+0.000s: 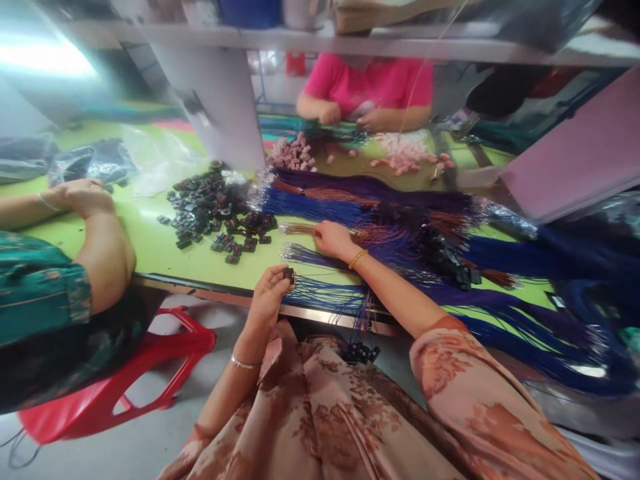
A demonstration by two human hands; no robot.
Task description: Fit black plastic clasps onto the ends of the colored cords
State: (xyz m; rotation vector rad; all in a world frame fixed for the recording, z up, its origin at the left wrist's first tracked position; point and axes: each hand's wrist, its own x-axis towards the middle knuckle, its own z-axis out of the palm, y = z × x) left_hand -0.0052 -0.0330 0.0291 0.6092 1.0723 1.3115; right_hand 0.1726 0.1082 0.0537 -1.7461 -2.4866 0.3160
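Note:
My left hand (270, 290) is raised near the table's front edge, its fingers pinched on a small black connector (289, 274). My right hand (333, 239) reaches out over the green table (150, 243), fingers closed on thin red-brown wires (300, 229) drawn from a big spread of blue, purple and red wire bundles (380, 207). More blue wires (320, 293) hang over the table edge just below my hands. A few finished black connectors (361, 353) lie in my lap.
A pile of black and red connectors (215, 213) lies left of my hands. A person in green sits at left on a red stool (125, 383), arms on the table. Across, a person in pink handles pink parts (400, 157). A grey post (220, 107) holds a shelf.

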